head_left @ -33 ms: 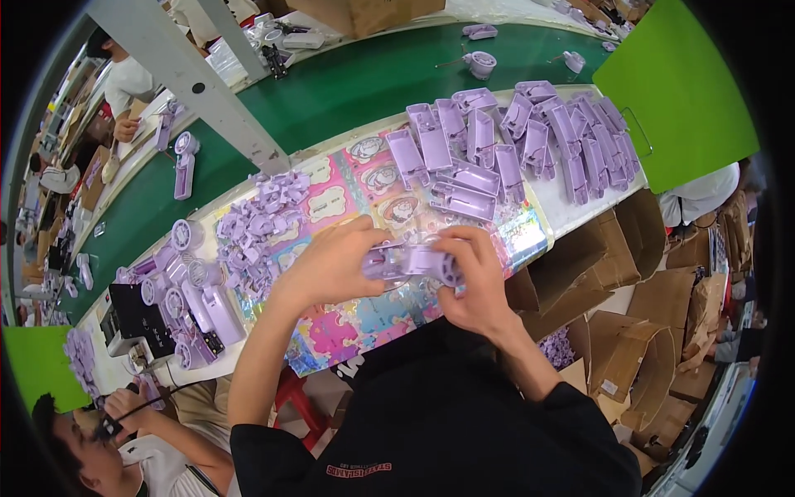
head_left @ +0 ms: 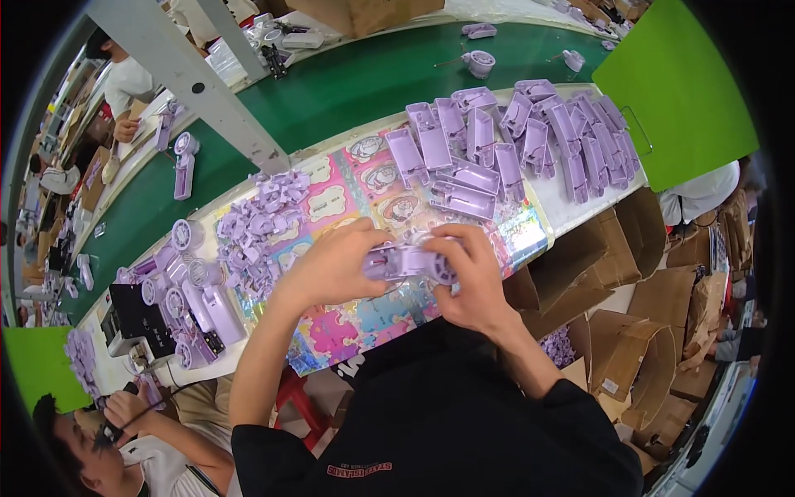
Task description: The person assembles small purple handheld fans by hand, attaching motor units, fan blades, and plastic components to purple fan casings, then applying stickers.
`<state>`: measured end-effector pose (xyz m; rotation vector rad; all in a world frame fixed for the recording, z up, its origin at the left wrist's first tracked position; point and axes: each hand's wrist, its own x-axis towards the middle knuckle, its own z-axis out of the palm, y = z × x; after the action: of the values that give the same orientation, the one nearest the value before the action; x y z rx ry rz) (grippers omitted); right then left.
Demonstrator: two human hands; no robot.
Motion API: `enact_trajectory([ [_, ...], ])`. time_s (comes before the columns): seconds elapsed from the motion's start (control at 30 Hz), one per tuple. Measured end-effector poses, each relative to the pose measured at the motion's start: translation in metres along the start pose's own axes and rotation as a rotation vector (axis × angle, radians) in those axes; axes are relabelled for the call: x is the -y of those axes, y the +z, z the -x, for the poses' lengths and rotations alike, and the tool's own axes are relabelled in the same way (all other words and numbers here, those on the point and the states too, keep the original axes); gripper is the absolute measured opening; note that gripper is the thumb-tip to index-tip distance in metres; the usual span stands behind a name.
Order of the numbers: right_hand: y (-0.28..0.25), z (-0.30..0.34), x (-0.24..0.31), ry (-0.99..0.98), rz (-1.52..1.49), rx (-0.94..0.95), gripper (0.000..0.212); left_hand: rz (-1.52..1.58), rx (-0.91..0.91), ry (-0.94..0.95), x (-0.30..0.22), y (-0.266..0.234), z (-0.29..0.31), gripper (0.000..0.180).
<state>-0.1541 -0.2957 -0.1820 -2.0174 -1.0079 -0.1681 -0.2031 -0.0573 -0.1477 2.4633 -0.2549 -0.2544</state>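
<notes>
Both of my hands hold one purple plastic handheld fan body (head_left: 407,262) above a colourful cartoon-printed mat (head_left: 356,319). My left hand (head_left: 331,267) grips its left end and my right hand (head_left: 470,277) wraps its right end. A heap of small purple parts (head_left: 261,222) lies to the left on the mat. Several purple fan handle shells (head_left: 513,137) lie in rows at the far right of the bench. Assembled purple fans (head_left: 195,302) stand at the left beside a black box (head_left: 132,313).
A green conveyor belt (head_left: 348,83) runs behind the bench with a few purple fans on it. Open cardboard boxes (head_left: 629,331) stand at my right. Another person (head_left: 108,447) sits at lower left; others work far left. A grey metal post (head_left: 190,83) crosses the belt.
</notes>
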Motion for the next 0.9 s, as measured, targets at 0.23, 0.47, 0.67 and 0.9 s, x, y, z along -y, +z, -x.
enact_trajectory([
  [0.23, -0.003, -0.011, 0.005, -0.208, 0.279, 0.087, 0.044, 0.269, -0.042, -0.087, -0.008, 0.006, 0.007, 0.056],
  [0.47, -0.003, -0.019, 0.016, -0.193, 0.333, 0.056, 0.044, 0.332, -0.099, -0.152, -0.013, 0.011, 0.003, 0.048],
  [0.67, -0.003, -0.019, 0.009, -0.213, 0.327, -0.001, 0.045, 0.478, -0.197, -0.138, -0.006, 0.030, 0.001, 0.044],
  [0.9, 0.014, -0.021, -0.019, -0.033, 0.030, -0.196, 0.060, 0.678, -0.239, -0.200, 0.010, 0.023, -0.009, 0.034],
])
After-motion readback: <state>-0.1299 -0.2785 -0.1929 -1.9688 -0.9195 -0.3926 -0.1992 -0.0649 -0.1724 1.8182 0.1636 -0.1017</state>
